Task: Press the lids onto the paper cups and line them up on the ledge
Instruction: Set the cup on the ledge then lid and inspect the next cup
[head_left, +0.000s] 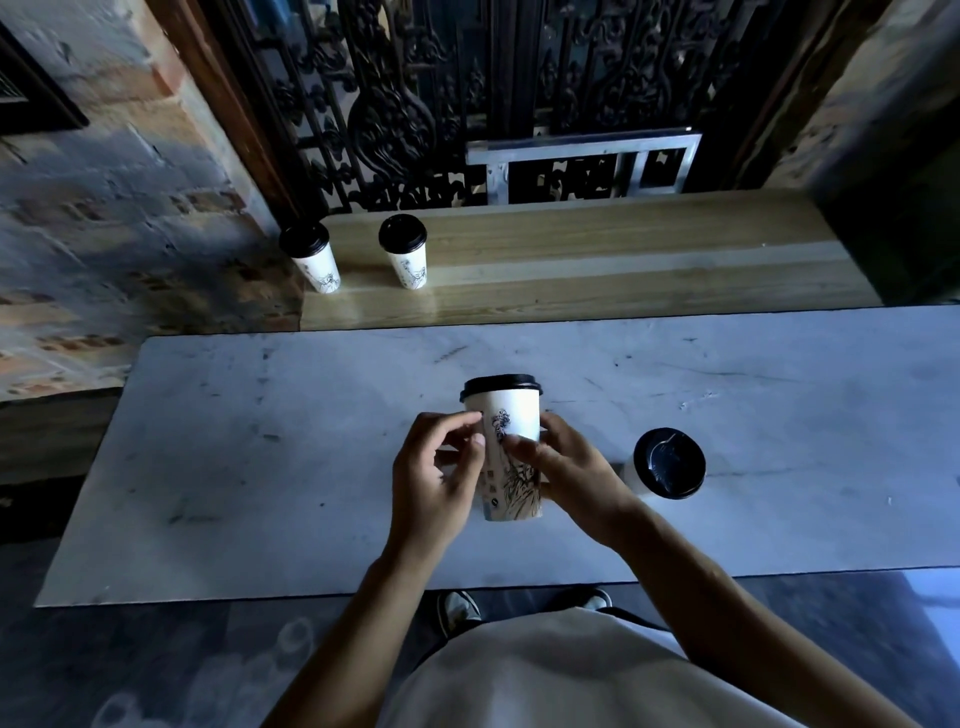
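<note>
A white paper cup (511, 421) with dark line drawings and a black lid on top is held above the pale marble table (260, 441). My left hand (434, 480) grips its left side and my right hand (569, 480) wraps its right side. Another lidded cup (667, 465) stands on the table just right of my right hand. Two lidded cups stand on the wooden ledge (623, 260) at its left end: one (311, 257) at the corner, one (404, 249) a little to its right.
A dark ornate iron grille (415, 93) with a metal frame (582, 156) rises behind the ledge. A rough brick wall (130, 208) borders the left. The table's near edge runs just in front of my body.
</note>
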